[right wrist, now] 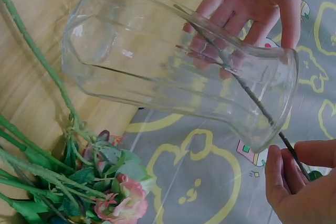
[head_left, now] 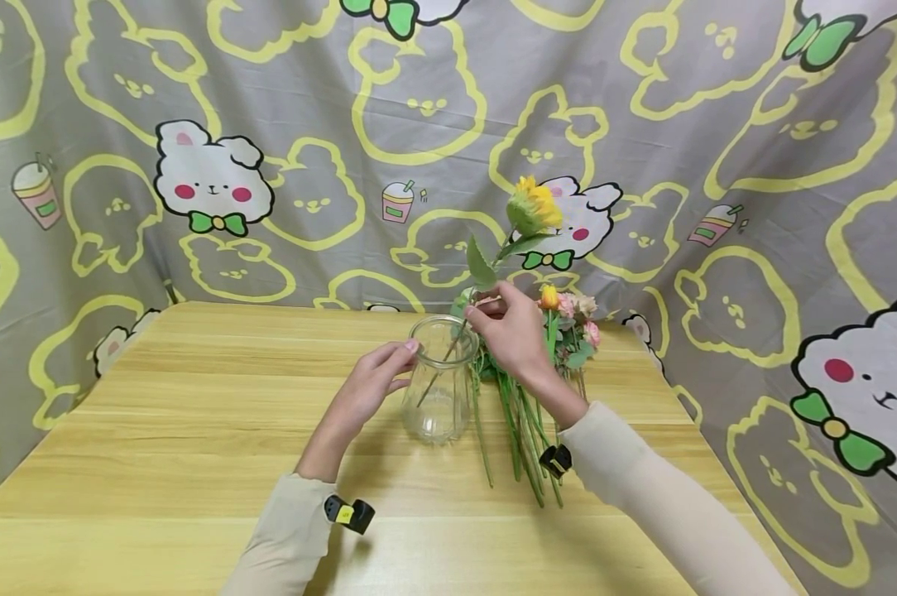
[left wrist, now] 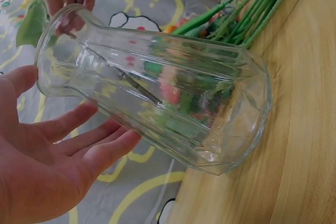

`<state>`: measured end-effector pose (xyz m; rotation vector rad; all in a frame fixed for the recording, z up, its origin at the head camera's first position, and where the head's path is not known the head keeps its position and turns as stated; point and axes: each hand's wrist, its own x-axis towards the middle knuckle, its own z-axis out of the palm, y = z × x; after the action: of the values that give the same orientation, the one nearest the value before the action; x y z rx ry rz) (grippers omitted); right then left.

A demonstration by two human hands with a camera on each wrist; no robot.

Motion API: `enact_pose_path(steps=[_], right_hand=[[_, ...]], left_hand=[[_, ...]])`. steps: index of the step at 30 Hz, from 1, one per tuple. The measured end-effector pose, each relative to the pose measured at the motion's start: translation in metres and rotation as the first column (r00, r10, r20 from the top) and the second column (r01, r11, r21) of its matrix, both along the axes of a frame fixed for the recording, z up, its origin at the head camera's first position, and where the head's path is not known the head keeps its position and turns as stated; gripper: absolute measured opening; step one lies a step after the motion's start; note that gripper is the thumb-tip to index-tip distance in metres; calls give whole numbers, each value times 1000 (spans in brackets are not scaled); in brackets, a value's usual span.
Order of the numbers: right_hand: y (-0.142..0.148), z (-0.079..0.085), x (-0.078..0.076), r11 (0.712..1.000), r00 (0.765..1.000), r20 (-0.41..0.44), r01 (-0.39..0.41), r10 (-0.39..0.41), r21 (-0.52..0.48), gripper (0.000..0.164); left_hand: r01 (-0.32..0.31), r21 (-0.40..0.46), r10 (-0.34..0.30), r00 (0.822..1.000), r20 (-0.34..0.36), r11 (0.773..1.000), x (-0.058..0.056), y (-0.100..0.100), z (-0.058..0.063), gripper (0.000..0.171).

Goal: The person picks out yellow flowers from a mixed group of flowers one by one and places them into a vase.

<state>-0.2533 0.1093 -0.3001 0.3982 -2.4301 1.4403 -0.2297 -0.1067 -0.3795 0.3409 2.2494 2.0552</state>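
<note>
A clear glass vase (head_left: 437,418) stands upright on the wooden table. My right hand (head_left: 518,335) pinches the stem of a yellow sunflower (head_left: 535,207) just above the vase mouth. The flower head tilts up to the right, while the lower stem (right wrist: 254,97) slants down inside the glass, its end above the base. On the left, my left hand (left wrist: 58,150) steadies the vase with fairly straight fingers. Its thumb touches the rim, and the other fingers lie along the side.
Right of the vase lies a bunch of flowers (head_left: 566,306), pink and orange-yellow, with long green stems (head_left: 523,439) pointing toward the table's front. A patterned grey curtain (head_left: 307,199) hangs behind the table (head_left: 195,430). Each wrist carries a black strap.
</note>
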Motion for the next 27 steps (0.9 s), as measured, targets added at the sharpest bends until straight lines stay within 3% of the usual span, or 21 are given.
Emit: enact_pose_path(steps=[12, 27], right_hand=[[-11, 0, 3, 999, 998, -46, -36, 35, -10, 15], [-18, -5, 4, 995, 988, -153, 6, 9, 97, 16]], left_hand=[[1, 0, -1, 1000, 9, 1000, 1, 1, 1, 62], [-10, 0, 10, 1000, 14, 1000, 0, 0, 2, 61]])
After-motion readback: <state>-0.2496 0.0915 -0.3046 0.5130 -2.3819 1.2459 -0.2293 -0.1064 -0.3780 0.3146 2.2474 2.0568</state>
